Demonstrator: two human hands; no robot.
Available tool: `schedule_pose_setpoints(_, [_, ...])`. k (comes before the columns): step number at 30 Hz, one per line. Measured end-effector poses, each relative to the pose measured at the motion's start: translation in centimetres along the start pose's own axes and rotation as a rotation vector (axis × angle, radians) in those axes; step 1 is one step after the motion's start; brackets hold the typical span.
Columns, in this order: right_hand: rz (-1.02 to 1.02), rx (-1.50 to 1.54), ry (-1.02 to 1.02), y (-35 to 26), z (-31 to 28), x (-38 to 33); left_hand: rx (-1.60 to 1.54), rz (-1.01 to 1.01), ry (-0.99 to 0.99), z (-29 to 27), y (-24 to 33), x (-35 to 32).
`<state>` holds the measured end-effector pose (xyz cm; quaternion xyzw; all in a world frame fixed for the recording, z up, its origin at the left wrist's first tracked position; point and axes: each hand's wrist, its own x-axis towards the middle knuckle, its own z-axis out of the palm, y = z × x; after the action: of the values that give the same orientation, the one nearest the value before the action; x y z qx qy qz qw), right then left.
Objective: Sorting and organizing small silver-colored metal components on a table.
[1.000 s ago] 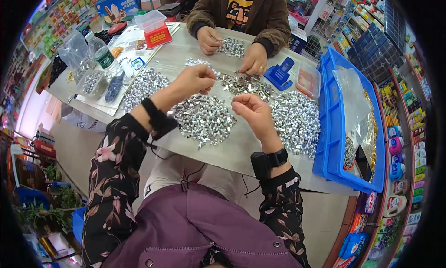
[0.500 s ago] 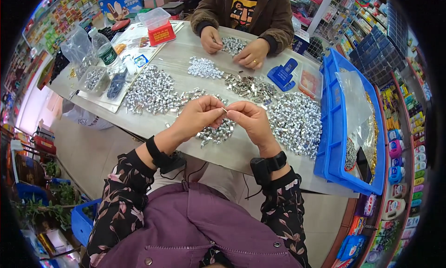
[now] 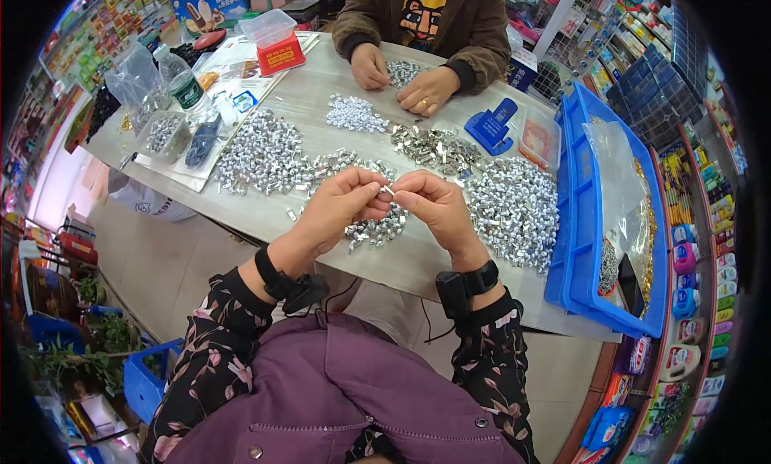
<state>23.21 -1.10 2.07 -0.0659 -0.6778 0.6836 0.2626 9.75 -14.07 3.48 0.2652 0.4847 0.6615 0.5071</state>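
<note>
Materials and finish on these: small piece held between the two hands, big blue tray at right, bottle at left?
Small piece: likely metal, shiny; pale silvery glint, but too small to be sure.
Blue tray: probably moulded plastic, semi-gloss; even colour, ribbed side.
Bottle: looks like clear plastic, glossy; see-through body, bright highlights.

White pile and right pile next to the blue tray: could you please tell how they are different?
The white pile is small, while the right pile spreads much wider. The white pile looks almost evenly white; the right pile mixes white with shiny silver. The white pile lies farther from the person, while the right pile reaches nearer. Both are loose heaps of small pieces on the table.
</note>
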Motion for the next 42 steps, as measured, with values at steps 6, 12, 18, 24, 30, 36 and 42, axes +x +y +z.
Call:
schedule_pose_setpoints(6, [-0.047, -0.006, -0.034, 0.1, 0.1, 0.0, -0.059, -0.02, 0.012, -0.2, 0.0, 0.1])
schedule_pose_setpoints(12, [-0.045, -0.023, 0.018, -0.2, 0.9, -0.1, -0.048, 0.007, 0.036, 0.1, -0.2, 0.0])
schedule_pose_setpoints(18, [-0.003, 0.025, -0.02, 0.0, 1.3, -0.3, 0.321, 0.24, 0.062, 0.1, -1.1, -0.4])
schedule_pose_setpoints(24, [0.13, 0.005, -0.034, 0.8, 1.2, -0.4, 0.847, 0.454, 0.132, 1.0, -0.6, -1.5])
schedule_pose_setpoints(30, [0.145, 0.008, -0.05, 2.0, 1.1, -0.2, 0.833, 0.365, 0.118, 0.8, -0.6, -1.1])
schedule_pose_setpoints(36, [0.23, 0.03, -0.089, 2.7, 1.0, 0.1, 0.731, 0.251, 0.105, 0.4, -0.6, -0.5])
schedule_pose_setpoints(42, [0.178, -0.095, -0.031, 2.7, 1.2, 0.3, 0.786, 0.193, 0.054, -0.9, -0.2, 1.1])
